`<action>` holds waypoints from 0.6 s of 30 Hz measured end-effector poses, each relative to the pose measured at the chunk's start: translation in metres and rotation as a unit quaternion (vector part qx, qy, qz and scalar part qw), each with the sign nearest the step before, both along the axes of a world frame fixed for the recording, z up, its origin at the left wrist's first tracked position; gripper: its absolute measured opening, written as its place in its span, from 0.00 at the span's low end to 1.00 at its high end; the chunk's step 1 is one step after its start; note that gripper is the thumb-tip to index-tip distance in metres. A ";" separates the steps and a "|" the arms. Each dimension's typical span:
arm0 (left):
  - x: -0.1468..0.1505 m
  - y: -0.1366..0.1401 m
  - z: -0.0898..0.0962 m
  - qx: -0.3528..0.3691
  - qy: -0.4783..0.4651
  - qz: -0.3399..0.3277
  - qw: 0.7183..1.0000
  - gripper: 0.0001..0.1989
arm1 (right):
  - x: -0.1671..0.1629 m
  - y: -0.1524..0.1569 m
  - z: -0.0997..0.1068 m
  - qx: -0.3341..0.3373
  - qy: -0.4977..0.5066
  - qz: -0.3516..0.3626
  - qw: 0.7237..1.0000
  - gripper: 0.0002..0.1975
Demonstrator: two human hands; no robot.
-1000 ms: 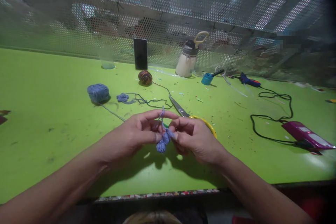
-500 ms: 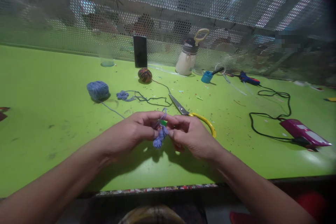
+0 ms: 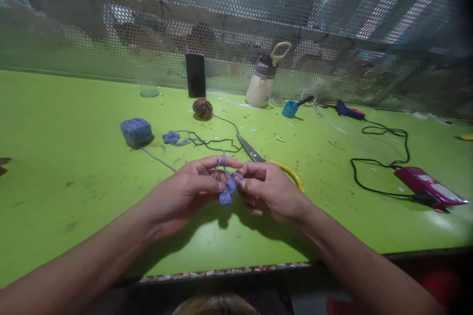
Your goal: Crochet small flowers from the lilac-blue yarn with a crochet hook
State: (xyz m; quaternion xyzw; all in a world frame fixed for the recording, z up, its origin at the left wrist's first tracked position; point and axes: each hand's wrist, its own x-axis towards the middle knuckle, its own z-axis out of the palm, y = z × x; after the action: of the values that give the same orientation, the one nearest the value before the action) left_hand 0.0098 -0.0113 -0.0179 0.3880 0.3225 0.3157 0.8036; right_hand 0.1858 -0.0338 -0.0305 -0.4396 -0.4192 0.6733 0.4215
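Observation:
My left hand (image 3: 185, 182) is closed, pinching a small blue-purple crochet piece (image 3: 227, 193) made of puffy bobbles between thumb and fingers. A strand of the same yarn (image 3: 223, 158) loops up over its raised index finger. Facing it, my right hand (image 3: 269, 187) is pinched at the piece's upper right edge, on what looks like a thin crochet hook almost wholly hidden by the fingers. From the left hand the yarn runs back to a blue-purple yarn ball (image 3: 136, 131). A small finished-looking crochet flower (image 3: 171, 137) lies on the table beyond.
Scissors (image 3: 253, 151) with yellow handles lie just behind my right hand. Farther back are a multicoloured yarn ball (image 3: 202, 108), a phone (image 3: 195, 75), a bottle (image 3: 260, 83), a blue tape roll (image 3: 290, 109) and a glue gun (image 3: 349, 110). A magenta device (image 3: 430, 186) with black cord is right.
The crochet piece has turned slightly, and its yarn loop now lies at the right fingertips. The strand over the left index finger has shifted left. The green bit between the hands is hidden.

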 end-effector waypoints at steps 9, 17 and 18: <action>-0.002 0.010 0.005 0.035 0.021 0.067 0.997 0.21 | 0.017 0.011 -0.002 0.014 0.062 0.008 0.998 0.13; 0.002 0.010 0.006 0.096 0.037 0.139 0.985 0.23 | 0.004 0.006 -0.001 0.024 0.054 0.013 0.998 0.14; 0.002 0.010 0.005 0.109 0.042 0.136 0.984 0.22 | 0.003 0.006 -0.001 0.028 0.052 0.006 0.998 0.14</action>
State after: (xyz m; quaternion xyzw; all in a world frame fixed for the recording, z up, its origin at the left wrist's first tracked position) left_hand 0.0114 -0.0017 -0.0130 0.4387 0.3689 0.4390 0.6919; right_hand 0.1889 -0.0281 -0.0312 -0.3898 -0.4177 0.6857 0.4509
